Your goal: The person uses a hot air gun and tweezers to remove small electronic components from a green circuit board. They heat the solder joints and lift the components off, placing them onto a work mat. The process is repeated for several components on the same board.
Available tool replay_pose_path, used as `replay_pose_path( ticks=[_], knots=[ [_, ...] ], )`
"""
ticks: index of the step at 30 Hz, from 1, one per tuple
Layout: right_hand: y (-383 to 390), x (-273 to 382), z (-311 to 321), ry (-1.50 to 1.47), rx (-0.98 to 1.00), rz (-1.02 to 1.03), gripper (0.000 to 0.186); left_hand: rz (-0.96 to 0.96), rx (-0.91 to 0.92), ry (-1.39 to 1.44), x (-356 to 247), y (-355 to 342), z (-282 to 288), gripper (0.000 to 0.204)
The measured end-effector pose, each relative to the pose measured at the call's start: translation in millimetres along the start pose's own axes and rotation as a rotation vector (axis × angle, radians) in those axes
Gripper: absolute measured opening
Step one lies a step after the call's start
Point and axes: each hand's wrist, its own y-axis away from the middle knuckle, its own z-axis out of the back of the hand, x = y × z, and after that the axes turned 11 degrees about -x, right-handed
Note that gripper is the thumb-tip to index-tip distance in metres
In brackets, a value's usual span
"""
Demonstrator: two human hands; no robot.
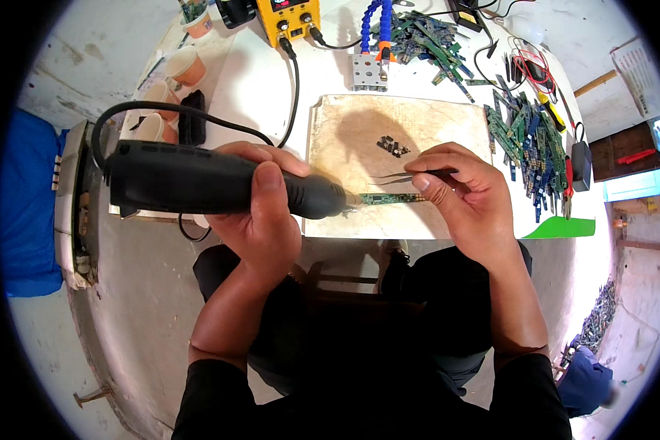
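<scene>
My left hand (260, 198) is wrapped round a black hot air gun (191, 180), its nozzle pointing right. A narrow green circuit board strip (392, 199) lies on the worn tan work board (337, 139), with its left end at the nozzle. In my right hand (471, 198) I pinch dark tweezers (418, 175); their two tips are apart and point left, just above the strip. A small heap of dark components (393, 147) sits on the work board beyond the tweezers.
A yellow rework station (290, 18) stands at the back, its cable (296, 88) running to the table. Heaps of circuit board strips (528, 139) lie at right and far back (425, 44). Several cups (185, 67) line the left. A blue flexible arm (365, 29) rises from a metal block (369, 73).
</scene>
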Motion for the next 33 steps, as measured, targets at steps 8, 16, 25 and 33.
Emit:
replay_pose_path(
  ticks=[8, 16, 25, 33],
  knots=[
    [1.8, 4.6, 1.1, -0.14, -0.057, -0.201, 0.015, -0.027, -0.061, -0.032, 4.6, 2.9, -1.9, 0.016],
    [0.9, -0.3, 3.5, -0.128, -0.065, -0.161, 0.014, -0.027, -0.001, -0.029, 4.9, 1.0, 4.0, 0.018],
    [0.3, 0.2, 3.1, -0.121, -0.067, -0.156, 0.013, -0.093, -0.023, -0.134, 10.6, 6.7, -3.6, 0.023],
    [3.2, -0.9, 1.9, -0.028, -0.076, -0.145, 0.014, -0.05, 0.011, -0.017, 5.5, 1.6, 4.7, 0.019]
  ],
)
